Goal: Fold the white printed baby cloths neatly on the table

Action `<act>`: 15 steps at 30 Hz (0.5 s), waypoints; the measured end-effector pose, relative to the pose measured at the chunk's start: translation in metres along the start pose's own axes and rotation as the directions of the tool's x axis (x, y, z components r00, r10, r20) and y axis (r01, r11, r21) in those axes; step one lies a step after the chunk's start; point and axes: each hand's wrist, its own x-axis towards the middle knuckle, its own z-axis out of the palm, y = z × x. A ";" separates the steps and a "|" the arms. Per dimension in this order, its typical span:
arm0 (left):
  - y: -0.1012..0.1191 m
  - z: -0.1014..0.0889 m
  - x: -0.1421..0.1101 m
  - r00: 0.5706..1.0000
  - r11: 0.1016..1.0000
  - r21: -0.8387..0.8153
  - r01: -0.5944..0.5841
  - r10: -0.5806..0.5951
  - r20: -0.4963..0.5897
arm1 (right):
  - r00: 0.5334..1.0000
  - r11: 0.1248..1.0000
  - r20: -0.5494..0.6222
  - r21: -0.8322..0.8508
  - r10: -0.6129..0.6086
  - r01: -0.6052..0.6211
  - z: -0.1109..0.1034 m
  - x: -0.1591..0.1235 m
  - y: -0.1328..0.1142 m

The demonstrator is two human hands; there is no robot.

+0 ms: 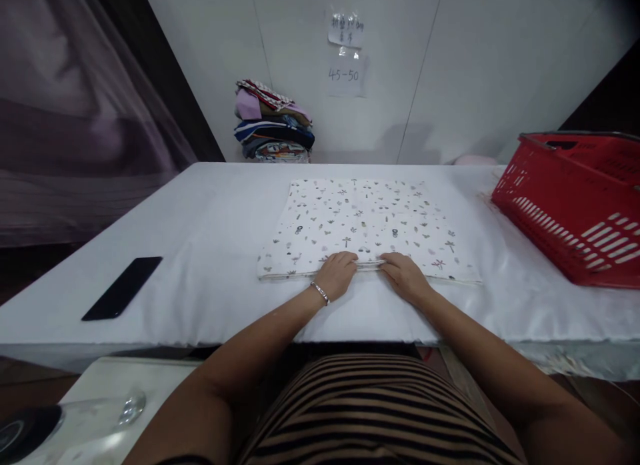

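Observation:
A white cloth (360, 218) printed with small palm trees and other little motifs lies flat on the table, folded in layers that show along its near edge. My left hand (337, 273), with a bracelet at the wrist, grips that near edge a little left of its middle. Just to the right, my right hand (406, 276) holds the same edge, fingers on top and curled over it. Both thumbs are mostly hidden. A short stretch of layered edge shows between the two hands.
The table has a white cover (210, 251). On the left lies a black phone (123, 288); at the right stands a red plastic basket (575, 205). A stack of folded fabrics (274, 125) sits by the back wall. A clear bottle (85, 425) lies lower left, below the tabletop.

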 end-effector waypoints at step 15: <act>0.003 -0.010 -0.002 0.992 0.987 0.109 -0.117 0.111 0.061 | 0.998 0.997 -0.006 -0.051 -0.061 0.060 -0.007 -0.004 -0.005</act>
